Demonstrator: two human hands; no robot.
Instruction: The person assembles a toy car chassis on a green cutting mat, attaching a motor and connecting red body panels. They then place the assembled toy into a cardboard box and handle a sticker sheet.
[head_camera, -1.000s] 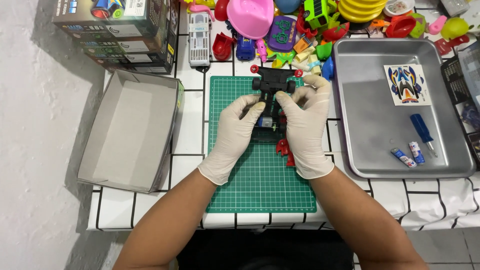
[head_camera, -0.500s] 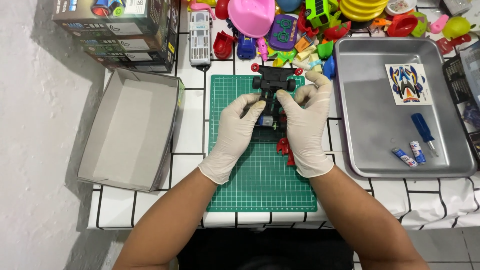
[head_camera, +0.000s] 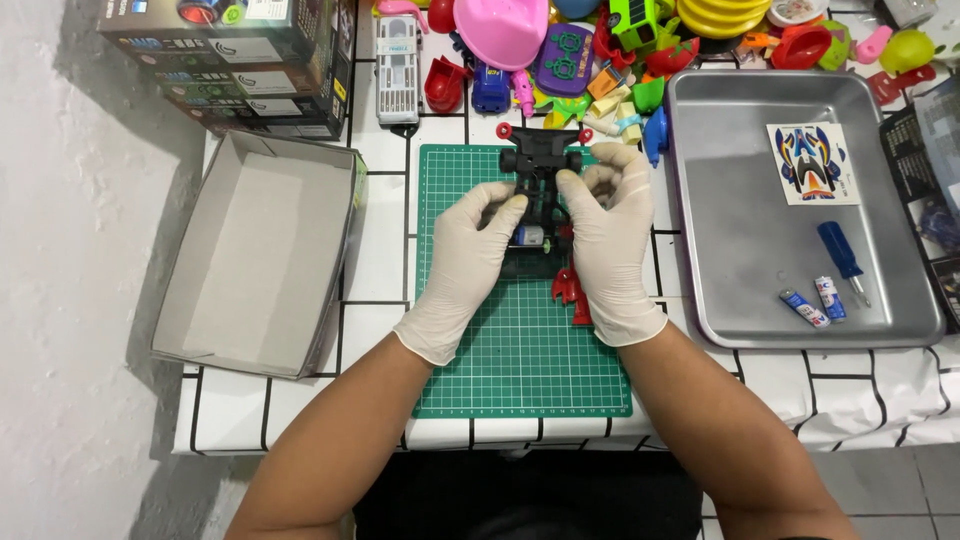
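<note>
White tiled table, green cutting mat (head_camera: 520, 350) central: toy heap beyond it, steel tray (head_camera: 740, 250) right, empty box (head_camera: 255, 250) left; left hand (head_camera: 465, 265) and right hand (head_camera: 610, 245), gloved, pinch black toy-car chassis (head_camera: 540, 165) at mat's far edge, red part (head_camera: 572, 292) beside.

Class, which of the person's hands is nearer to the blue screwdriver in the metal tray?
Right. The right hand is on the mat beside the tray holding the screwdriver; the left hand lies farther off, beyond the right one.
</note>
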